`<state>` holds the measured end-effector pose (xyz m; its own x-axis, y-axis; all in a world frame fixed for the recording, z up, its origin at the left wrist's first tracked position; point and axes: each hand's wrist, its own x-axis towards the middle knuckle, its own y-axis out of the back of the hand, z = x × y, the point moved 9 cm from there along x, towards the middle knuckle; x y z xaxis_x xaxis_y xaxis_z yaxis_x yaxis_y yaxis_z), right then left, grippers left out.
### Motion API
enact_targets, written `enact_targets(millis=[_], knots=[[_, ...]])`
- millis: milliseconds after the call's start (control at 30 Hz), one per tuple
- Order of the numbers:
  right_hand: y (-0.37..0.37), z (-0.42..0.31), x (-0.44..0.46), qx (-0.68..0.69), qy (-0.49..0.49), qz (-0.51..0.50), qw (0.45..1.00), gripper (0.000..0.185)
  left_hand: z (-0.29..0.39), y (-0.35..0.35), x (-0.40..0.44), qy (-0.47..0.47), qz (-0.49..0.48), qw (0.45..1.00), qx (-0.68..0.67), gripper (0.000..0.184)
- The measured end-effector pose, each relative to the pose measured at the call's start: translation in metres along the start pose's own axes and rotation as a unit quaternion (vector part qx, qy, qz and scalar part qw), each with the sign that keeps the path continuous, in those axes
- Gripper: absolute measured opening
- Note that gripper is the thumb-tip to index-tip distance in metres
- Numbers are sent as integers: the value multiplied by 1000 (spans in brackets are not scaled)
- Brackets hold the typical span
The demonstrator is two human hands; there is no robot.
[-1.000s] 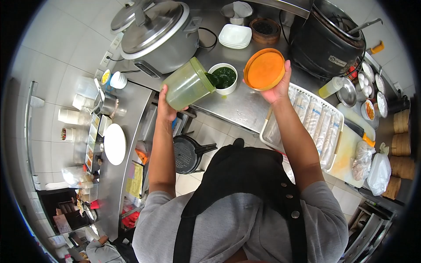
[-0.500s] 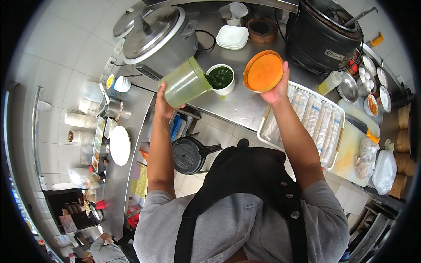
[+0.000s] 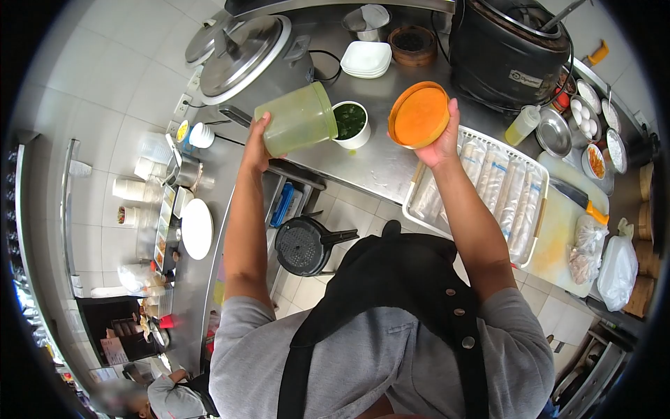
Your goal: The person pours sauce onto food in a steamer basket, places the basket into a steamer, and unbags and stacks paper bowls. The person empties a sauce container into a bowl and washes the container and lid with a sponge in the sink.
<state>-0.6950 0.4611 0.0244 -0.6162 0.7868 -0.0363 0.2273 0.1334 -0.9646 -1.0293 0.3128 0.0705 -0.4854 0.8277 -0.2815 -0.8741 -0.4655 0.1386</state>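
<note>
My left hand [image 3: 258, 145] is closed round a translucent green container [image 3: 296, 120], tilted on its side with its mouth toward the right. Close by that mouth stands a white bowl [image 3: 351, 124] holding dark green leafy food, on the steel counter [image 3: 377, 164]. My right hand [image 3: 441, 143] grips a round orange lid [image 3: 419, 116] by its edge, with the lid's inner side facing up. Whether anything is left inside the container cannot be made out.
A lidded cooker [image 3: 248, 59] stands at the left, a black pot [image 3: 509, 56] at the right. White dishes [image 3: 366, 59] are stacked at the back. Wrapped rolls fill a white basket [image 3: 412, 188]. A knife [image 3: 579, 199] lies on a cutting board [image 3: 548, 262]. Another person [image 3: 174, 398] is at lower left.
The green container has turned closer to level, and the green food that was passing from its mouth into the bowl no longer shows there. The view has shifted a little. The lid remains held.
</note>
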Motion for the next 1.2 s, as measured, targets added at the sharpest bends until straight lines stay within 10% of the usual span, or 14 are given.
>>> enact_targets(millis=[567, 667, 833, 967, 1200], knots=[[23, -9, -27, 28, 8, 5, 1000, 69, 128, -93, -10, -169, 61, 886, 428, 111], [29, -12, -28, 17, 30, 3, 999, 68, 107, -65, 13, -252, 41, 915, 313, 109], [25, -6, -23, -30, 43, 38, 998, 68, 24, -15, 19, -120, -9, 992, -50, 87], [-12, 29, 22, -192, 50, 24, 980, 73, -23, -8, 17, -71, -96, 952, -281, 76], [-140, 147, 99, -707, 40, -131, 694, 101, -43, -6, 24, -78, -199, 885, -414, 82]])
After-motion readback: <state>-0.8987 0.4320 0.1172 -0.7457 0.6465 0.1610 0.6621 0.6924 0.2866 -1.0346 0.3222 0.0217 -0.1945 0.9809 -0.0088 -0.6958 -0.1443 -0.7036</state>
